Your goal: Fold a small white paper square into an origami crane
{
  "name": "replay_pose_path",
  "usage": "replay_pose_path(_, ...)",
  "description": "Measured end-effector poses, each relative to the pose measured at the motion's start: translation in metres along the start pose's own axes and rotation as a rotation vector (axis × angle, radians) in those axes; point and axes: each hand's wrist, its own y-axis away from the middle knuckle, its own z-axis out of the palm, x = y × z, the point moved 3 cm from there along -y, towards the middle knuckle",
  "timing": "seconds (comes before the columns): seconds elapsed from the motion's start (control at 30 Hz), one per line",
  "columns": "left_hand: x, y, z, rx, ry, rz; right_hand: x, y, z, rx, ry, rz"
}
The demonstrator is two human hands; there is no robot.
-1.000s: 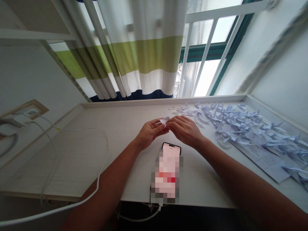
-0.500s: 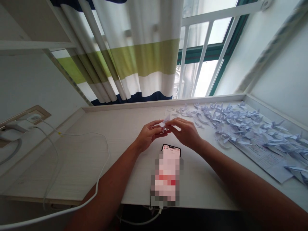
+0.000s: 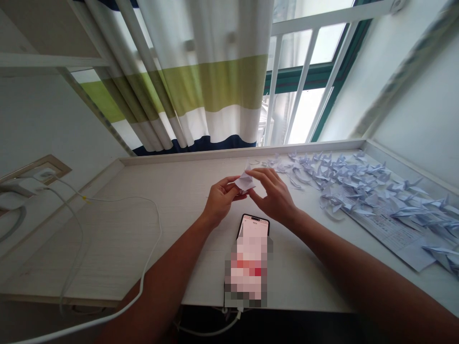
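Observation:
A small folded piece of white paper (image 3: 245, 181) is held above the middle of the pale desk (image 3: 118, 239). My left hand (image 3: 219, 200) pinches its left side between thumb and fingers. My right hand (image 3: 275, 195) pinches its right side, fingers curled over the fold. Both hands hover just beyond the top of a phone (image 3: 251, 253) lying on the desk with its screen lit.
Several folded paper cranes (image 3: 355, 184) cover the right of the desk, some lying on a printed sheet (image 3: 398, 234). A white charging cable (image 3: 150, 248) loops from a wall socket (image 3: 39, 174) on the left. A striped curtain (image 3: 201, 86) and barred window stand behind.
Both hands have lifted the paper slightly up and away from the phone. The paper has turned, now showing a broader folded face.

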Motion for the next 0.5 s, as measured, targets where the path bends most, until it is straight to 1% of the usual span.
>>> replay_pose_path(0.03, 0.000, 0.000, 0.001, -0.002, 0.001, -0.004, 0.002, 0.000, 0.000, 0.013, -0.007, 0.049)
replay_pose_path(0.17, -0.003, 0.000, 0.003, 0.001, -0.004, -0.037, 0.012, 0.004, 0.005, -0.012, -0.097, 0.220)
replay_pose_path(0.27, -0.006, 0.000, 0.003, 0.019, -0.009, -0.046, 0.015, 0.005, 0.007, 0.012, -0.191, 0.300)
replay_pose_path(0.37, -0.006, 0.000, 0.002, 0.010, -0.063, 0.017, 0.013, 0.005, 0.008, -0.029, -0.249, 0.272)
replay_pose_path(0.43, -0.003, 0.001, 0.002, -0.001, -0.159, 0.105, 0.011, 0.005, 0.007, -0.050, -0.230, 0.231)
replay_pose_path(0.5, 0.000, 0.002, 0.001, 0.017, -0.290, 0.210, 0.011, 0.005, 0.006, -0.052, -0.199, 0.203)
